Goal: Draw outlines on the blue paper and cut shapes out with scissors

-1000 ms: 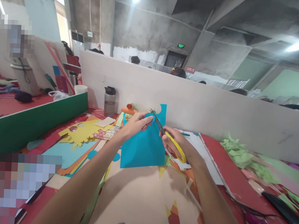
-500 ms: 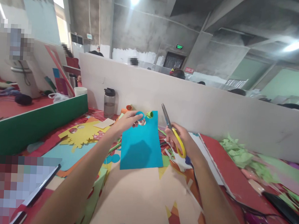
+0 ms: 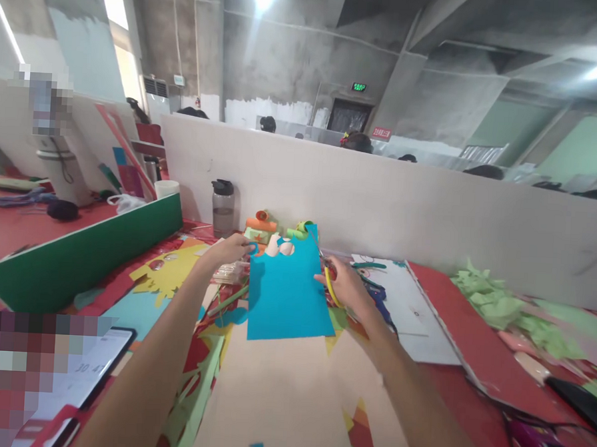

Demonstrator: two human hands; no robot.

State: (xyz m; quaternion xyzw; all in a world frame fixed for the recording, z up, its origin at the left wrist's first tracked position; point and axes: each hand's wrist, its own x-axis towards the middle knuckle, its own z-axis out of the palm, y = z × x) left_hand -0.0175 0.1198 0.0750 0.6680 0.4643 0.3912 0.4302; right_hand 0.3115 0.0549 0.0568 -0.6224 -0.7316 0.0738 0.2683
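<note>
My left hand (image 3: 232,248) pinches a small blue paper circle (image 3: 253,248) just off the upper left edge of a blue paper sheet (image 3: 290,296). The sheet lies on pale peach paper (image 3: 274,389), and its upper part has rounded cut-outs. Yellow-handled scissors (image 3: 331,286) are in my closed right hand (image 3: 346,281), by the sheet's right edge. Their blades point up and left over its top right corner; whether they touch the paper I cannot tell. Several blue circles (image 3: 236,315) lie left of the sheet.
Behind the sheet are orange (image 3: 262,223) and green paper rolls (image 3: 302,230). A water bottle (image 3: 222,208) stands against the white partition (image 3: 380,201). Yellow paper scraps (image 3: 163,273) and a phone (image 3: 96,363) are on the left; a red board (image 3: 453,318) and crumpled green paper (image 3: 489,293) on the right.
My left hand has moved left and down with the blue circle, from over the sheet to its edge. My right hand has lowered and shifted left, bringing the scissors over the sheet's corner.
</note>
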